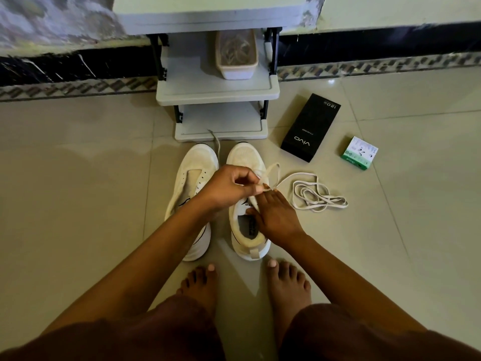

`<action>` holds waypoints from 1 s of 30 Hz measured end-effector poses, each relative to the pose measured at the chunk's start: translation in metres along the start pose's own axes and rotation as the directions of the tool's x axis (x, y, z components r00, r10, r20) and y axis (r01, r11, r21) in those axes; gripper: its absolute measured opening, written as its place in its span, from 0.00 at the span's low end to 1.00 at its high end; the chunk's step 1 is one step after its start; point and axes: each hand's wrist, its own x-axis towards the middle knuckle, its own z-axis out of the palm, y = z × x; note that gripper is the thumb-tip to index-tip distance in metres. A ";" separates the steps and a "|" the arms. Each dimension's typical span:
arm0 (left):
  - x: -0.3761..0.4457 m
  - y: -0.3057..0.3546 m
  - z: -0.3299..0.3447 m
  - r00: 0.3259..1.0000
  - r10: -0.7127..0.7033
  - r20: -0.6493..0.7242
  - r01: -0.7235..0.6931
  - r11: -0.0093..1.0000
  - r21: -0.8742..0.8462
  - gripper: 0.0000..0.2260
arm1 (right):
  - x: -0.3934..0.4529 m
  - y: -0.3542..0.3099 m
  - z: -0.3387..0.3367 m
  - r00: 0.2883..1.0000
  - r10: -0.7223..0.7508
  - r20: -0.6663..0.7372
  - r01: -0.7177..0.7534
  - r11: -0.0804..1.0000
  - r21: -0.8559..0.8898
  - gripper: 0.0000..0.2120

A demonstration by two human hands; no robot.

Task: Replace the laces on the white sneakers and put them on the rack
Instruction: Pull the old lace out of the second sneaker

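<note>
Two white sneakers stand side by side on the tiled floor, toes toward the rack. The left sneaker [194, 173] has bare eyelets. Over the right sneaker [243, 157] my left hand [229, 188] pinches a white lace [270, 170] above the tongue area. My right hand [273, 217] rests on that sneaker's right side, thumb at the collar and fingers stretched toward the lace. The rest of the lace [316, 195] trails to the right in a loose coil on the floor. The grey rack [221, 89] stands just beyond the toes.
A lidded plastic container [236, 54] sits on the rack's middle shelf. A black phone box [311, 126] and a small green-and-white box [360, 152] lie on the floor to the right. My bare feet [244, 285] are just behind the sneakers' heels. A thin lace end [216, 140] lies between the toes.
</note>
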 end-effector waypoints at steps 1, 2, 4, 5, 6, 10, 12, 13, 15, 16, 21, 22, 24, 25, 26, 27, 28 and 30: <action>-0.001 0.001 0.002 1.000 0.016 -0.007 -0.016 0.999 -0.049 0.05 | 0.000 0.000 0.000 1.000 0.000 0.001 0.000 1.000 -0.001 0.28; -0.001 0.000 0.004 0.999 0.037 -0.033 -0.038 0.999 -0.034 0.04 | 0.000 0.000 0.000 1.000 0.001 0.001 -0.001 1.000 -0.001 0.28; 0.001 -0.007 0.006 0.994 0.079 -0.079 -0.062 0.978 0.201 0.06 | 0.000 0.000 0.000 1.000 0.001 0.002 -0.001 1.000 -0.003 0.27; 0.003 -0.013 0.005 0.994 0.089 -0.069 -0.056 0.924 0.378 0.11 | 0.000 0.000 0.000 1.000 0.002 0.003 -0.002 1.000 -0.010 0.27; 0.005 -0.019 0.005 0.995 0.093 -0.047 -0.052 0.834 0.549 0.14 | 0.000 0.000 0.000 1.000 0.005 0.003 -0.005 1.000 -0.017 0.26; 0.003 -0.032 0.006 0.980 0.190 -0.059 -0.059 0.561 0.826 0.09 | 0.000 0.000 0.000 1.000 0.006 -0.007 -0.006 1.000 -0.016 0.26; 0.004 -0.030 0.009 0.961 0.273 -0.052 -0.100 0.514 0.852 0.07 | -0.001 -0.001 0.000 1.000 0.001 -0.011 -0.001 1.000 -0.008 0.27; 0.005 -0.027 0.008 0.957 0.287 -0.048 -0.119 0.538 0.835 0.06 | -0.001 0.000 0.000 1.000 -0.002 -0.013 0.001 1.000 -0.010 0.27; 0.007 -0.020 0.005 0.967 0.250 -0.042 -0.148 0.692 0.707 0.05 | -0.001 0.001 0.000 1.000 -0.003 -0.019 0.002 1.000 -0.022 0.26; 0.006 -0.016 0.003 0.974 0.226 -0.025 -0.167 0.785 0.596 0.04 | -0.001 0.001 0.001 1.000 0.000 -0.021 -0.001 1.000 -0.021 0.26; -0.001 -0.010 0.004 0.963 0.264 -0.049 -0.244 0.936 0.255 0.02 | -0.001 0.000 0.002 1.000 0.001 -0.023 0.000 1.000 0.012 0.27; 0.000 -0.012 0.003 0.964 0.264 -0.042 -0.237 0.918 0.318 0.04 | -0.001 -0.001 0.001 1.000 0.002 -0.023 -0.002 1.000 0.017 0.27; 0.006 -0.021 0.000 0.966 0.253 0.046 -0.218 0.712 0.667 0.14 | -0.001 0.000 0.001 1.000 0.002 -0.022 -0.002 1.000 0.016 0.27; 0.008 -0.027 -0.001 0.967 0.235 0.099 -0.213 0.530 0.821 0.18 | -0.001 0.000 0.001 1.000 0.000 -0.016 0.000 1.000 0.005 0.27; 0.008 -0.033 -0.002 0.966 0.233 0.115 -0.202 0.397 0.895 0.18 | -0.001 0.001 0.001 1.000 -0.004 -0.007 0.004 1.000 -0.013 0.28; 0.007 -0.037 -0.002 0.964 0.244 0.108 -0.186 0.325 0.927 0.17 | 0.000 0.001 0.002 1.000 -0.006 -0.001 0.006 0.999 -0.031 0.28; 0.007 -0.040 0.000 0.956 0.279 0.092 -0.178 0.300 0.937 0.15 | 0.000 0.001 0.002 1.000 -0.002 0.000 0.002 0.999 -0.037 0.28; 0.006 -0.040 0.005 0.931 0.355 0.088 -0.203 0.303 0.931 0.13 | 0.001 0.001 0.003 1.000 0.005 0.001 -0.005 0.999 -0.034 0.27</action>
